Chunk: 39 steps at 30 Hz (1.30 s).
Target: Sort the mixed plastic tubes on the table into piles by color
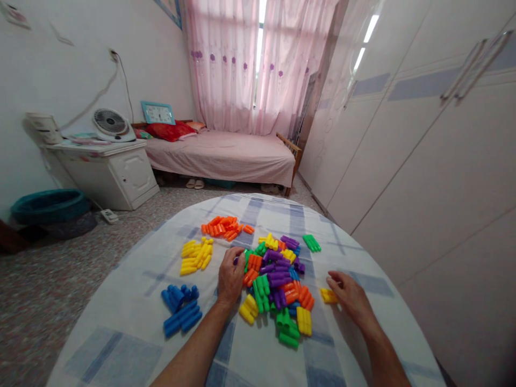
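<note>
A round table (121,344) with a white and blue checked cloth carries a mixed pile of coloured plastic blocks (278,285) in the middle. My left hand (230,277) rests at the pile's left edge, fingers curled on a purple block (237,260). My right hand (347,294) lies to the right of the pile, fingertips pinching a yellow block (328,295). Sorted groups lie apart: orange blocks (223,227) at the far side, yellow blocks (196,255) at the left, blue blocks (179,309) at the near left, and one green piece (312,243) at the far right.
Beyond the table stands a bed with a pink cover (226,153) under pink curtains. A white cabinet (108,172) with a fan is at the left, a teal basin (48,207) on the floor. White wardrobe doors (423,150) run along the right.
</note>
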Each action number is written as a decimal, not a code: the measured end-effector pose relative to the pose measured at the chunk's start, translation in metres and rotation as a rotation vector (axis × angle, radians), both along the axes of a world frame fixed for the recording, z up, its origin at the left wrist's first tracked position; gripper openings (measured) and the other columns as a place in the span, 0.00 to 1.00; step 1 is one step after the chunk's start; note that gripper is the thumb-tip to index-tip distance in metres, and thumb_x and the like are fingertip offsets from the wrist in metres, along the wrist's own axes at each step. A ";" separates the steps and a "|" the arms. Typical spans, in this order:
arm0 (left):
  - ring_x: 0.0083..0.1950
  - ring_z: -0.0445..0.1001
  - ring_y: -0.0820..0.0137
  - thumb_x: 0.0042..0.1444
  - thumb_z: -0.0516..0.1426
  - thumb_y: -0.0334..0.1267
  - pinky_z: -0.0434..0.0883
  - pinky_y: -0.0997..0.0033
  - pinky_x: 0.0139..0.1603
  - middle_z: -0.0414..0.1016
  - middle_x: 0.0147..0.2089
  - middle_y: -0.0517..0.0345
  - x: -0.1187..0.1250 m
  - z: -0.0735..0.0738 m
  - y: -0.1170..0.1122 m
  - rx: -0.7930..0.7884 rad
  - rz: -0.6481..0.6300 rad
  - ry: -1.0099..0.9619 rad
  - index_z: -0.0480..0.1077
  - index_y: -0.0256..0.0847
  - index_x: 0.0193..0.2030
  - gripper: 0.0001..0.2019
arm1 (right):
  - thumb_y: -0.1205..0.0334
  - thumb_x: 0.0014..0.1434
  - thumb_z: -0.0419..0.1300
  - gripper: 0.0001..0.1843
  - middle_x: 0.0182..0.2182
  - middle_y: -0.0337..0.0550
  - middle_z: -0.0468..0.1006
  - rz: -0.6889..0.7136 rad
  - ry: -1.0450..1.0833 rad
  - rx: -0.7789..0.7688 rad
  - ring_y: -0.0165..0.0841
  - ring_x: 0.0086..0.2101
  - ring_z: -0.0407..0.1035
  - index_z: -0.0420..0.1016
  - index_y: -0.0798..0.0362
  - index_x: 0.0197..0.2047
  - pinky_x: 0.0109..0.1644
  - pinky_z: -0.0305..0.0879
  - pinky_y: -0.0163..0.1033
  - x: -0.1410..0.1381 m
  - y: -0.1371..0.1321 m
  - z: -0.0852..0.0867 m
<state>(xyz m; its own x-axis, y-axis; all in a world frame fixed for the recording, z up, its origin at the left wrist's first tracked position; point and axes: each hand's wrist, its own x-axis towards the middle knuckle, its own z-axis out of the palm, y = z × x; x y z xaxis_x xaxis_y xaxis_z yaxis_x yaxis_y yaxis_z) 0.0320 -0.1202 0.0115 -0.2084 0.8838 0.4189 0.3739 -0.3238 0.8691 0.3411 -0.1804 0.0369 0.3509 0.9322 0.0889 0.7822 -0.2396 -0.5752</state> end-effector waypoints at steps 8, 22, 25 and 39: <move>0.50 0.69 0.67 0.60 0.49 0.40 0.66 0.65 0.53 0.71 0.46 0.53 0.005 0.011 -0.011 0.065 -0.153 -0.016 0.69 0.41 0.42 0.10 | 0.59 0.44 0.57 0.15 0.36 0.47 0.75 0.216 -0.115 -0.138 0.37 0.37 0.70 0.76 0.52 0.37 0.41 0.64 0.39 -0.008 -0.012 0.014; 0.53 0.69 0.66 0.61 0.48 0.43 0.65 0.61 0.57 0.71 0.49 0.51 0.006 0.010 -0.011 0.036 -0.257 -0.047 0.70 0.41 0.46 0.14 | 0.53 0.56 0.53 0.21 0.48 0.47 0.72 0.362 0.232 0.274 0.37 0.46 0.68 0.69 0.50 0.51 0.47 0.67 0.44 -0.092 0.018 0.038; 0.54 0.69 0.65 0.57 0.54 0.42 0.65 0.60 0.58 0.71 0.50 0.51 0.008 0.007 -0.010 0.064 -0.241 0.040 0.70 0.42 0.47 0.13 | 0.53 0.54 0.53 0.23 0.47 0.49 0.73 0.240 0.138 0.234 0.40 0.48 0.66 0.71 0.54 0.50 0.51 0.64 0.47 -0.069 0.028 0.016; 0.49 0.70 0.68 0.55 0.51 0.31 0.68 0.64 0.52 0.72 0.44 0.54 0.007 0.000 -0.004 0.053 -0.161 0.044 0.70 0.40 0.42 0.10 | 0.58 0.50 0.54 0.21 0.41 0.47 0.76 0.209 0.120 0.161 0.37 0.43 0.70 0.73 0.53 0.47 0.49 0.64 0.43 -0.041 0.014 0.006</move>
